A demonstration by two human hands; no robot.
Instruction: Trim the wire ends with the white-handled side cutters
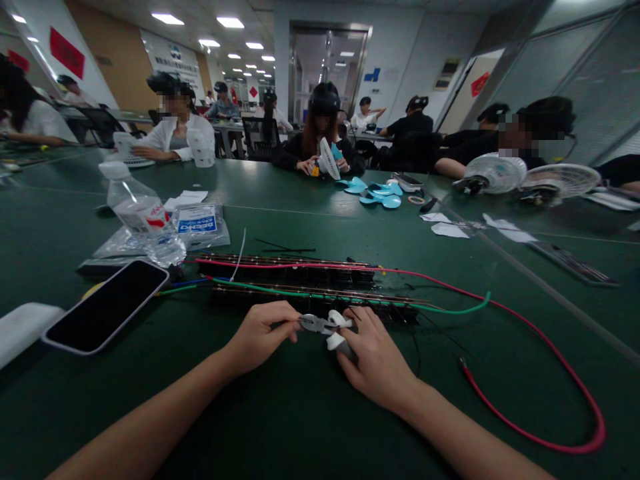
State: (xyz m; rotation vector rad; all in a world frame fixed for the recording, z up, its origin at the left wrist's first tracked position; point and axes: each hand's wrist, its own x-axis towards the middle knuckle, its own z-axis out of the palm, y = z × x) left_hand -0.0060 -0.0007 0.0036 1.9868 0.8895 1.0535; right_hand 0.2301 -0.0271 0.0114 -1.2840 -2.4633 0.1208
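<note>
My right hand (376, 357) is wrapped round the white-and-grey handles of a pair of pliers (316, 325), whose metal jaws point left. At the tip of those jaws, my left hand (265, 333) pinches finger and thumb together; anything between them is too small to make out. Just beyond both hands lie two long black strips (295, 275) with thin copper-coloured lines along them. A green wire (463, 311) runs over the nearer strip, and a red wire (543, 327) crosses the farther one and loops round on the right. A pale cable tie (240, 253) stands up at the left of the strips.
At left are a smartphone (107, 307), a plastic bottle (143, 213), a clear packet (200, 223) and a white object (25, 328). Blue fan blades (380, 193) and fan guards (493, 175) lie farther off. Across the green table (280, 413) a person handles a fan part (329, 159).
</note>
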